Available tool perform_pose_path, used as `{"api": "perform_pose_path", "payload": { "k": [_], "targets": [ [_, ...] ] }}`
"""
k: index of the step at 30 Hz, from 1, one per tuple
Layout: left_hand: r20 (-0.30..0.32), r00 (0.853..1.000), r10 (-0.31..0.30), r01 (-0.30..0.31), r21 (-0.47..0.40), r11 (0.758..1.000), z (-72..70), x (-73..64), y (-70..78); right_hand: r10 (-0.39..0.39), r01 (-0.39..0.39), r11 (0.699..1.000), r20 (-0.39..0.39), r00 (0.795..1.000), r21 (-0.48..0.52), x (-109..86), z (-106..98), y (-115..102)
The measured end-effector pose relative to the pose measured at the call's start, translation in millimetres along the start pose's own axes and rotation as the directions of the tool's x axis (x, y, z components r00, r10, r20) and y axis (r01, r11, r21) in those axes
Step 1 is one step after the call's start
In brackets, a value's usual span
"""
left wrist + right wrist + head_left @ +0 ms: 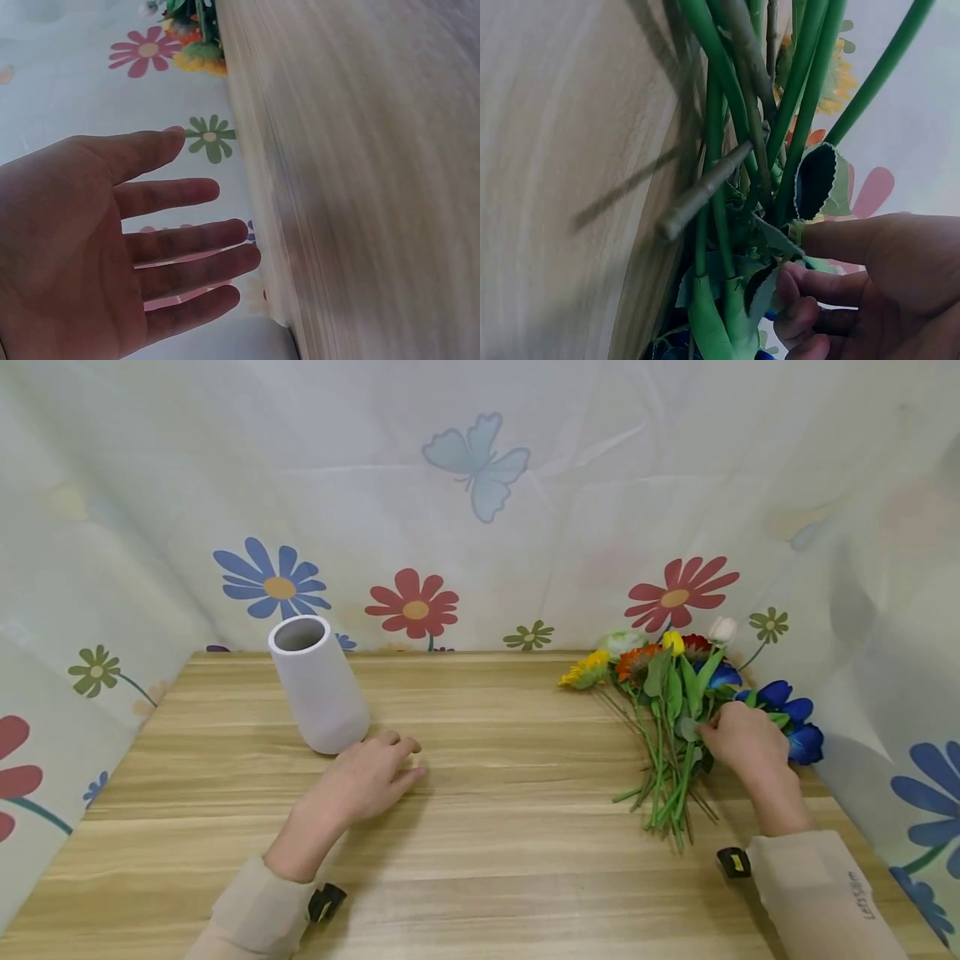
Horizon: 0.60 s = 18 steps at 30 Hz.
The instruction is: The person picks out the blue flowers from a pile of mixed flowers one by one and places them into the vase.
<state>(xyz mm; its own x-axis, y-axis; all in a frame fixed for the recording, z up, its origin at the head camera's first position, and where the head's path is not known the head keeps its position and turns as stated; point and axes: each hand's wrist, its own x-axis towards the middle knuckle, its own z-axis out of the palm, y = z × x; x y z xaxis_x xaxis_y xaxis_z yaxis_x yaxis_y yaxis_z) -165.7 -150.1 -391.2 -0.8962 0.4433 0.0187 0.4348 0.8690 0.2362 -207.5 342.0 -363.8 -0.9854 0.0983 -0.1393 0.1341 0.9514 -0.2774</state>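
Only its wrist view shows the left hand (86, 244) palm-on, fingers spread wide, near the vase (318, 689). Leaves (762, 300) partly screen the right hand (748, 745) at the flowers (672, 693); its grip I can't tell.

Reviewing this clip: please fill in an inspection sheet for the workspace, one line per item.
Surface: wood-grain table, light brown.
Job's things: pale vase standing at the left, no flowers showing in it; mixed flowers lying at the right, stems towards the person.
Clutter: nothing seen.
Left hand: beside the vase, fingers extended, nothing held.
Right hand: among the flowers, fingers curled by the leaves; whether it grips is unclear.
Cables: nothing seen.
Surroundings: pale curtain with a printed butterfly.
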Motion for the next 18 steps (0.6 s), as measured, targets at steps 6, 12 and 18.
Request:
{"api": "perform_pose_path", "payload": {
  "k": [6,12,18],
  "targets": [
    [0.006,1.000,-0.001,0.001,0.000,1.000,-0.7,-0.4,-0.2,0.026,-0.026,1.000,0.033,0.999,0.002,2.8,0.1,-0.1],
    [0.006,1.000,-0.004,0.004,0.000,1.000,-1.3,-1.2,-0.8,0.019,-0.019,1.000,0.044,0.999,0.008,4.1,1.3,0.4],
    [0.006,1.000,-0.005,0.005,-0.002,1.000,-1.3,-1.1,-1.6,0.023,-0.023,1.000,0.030,0.999,-0.003,5.7,2.5,0.7]
  ]
}}
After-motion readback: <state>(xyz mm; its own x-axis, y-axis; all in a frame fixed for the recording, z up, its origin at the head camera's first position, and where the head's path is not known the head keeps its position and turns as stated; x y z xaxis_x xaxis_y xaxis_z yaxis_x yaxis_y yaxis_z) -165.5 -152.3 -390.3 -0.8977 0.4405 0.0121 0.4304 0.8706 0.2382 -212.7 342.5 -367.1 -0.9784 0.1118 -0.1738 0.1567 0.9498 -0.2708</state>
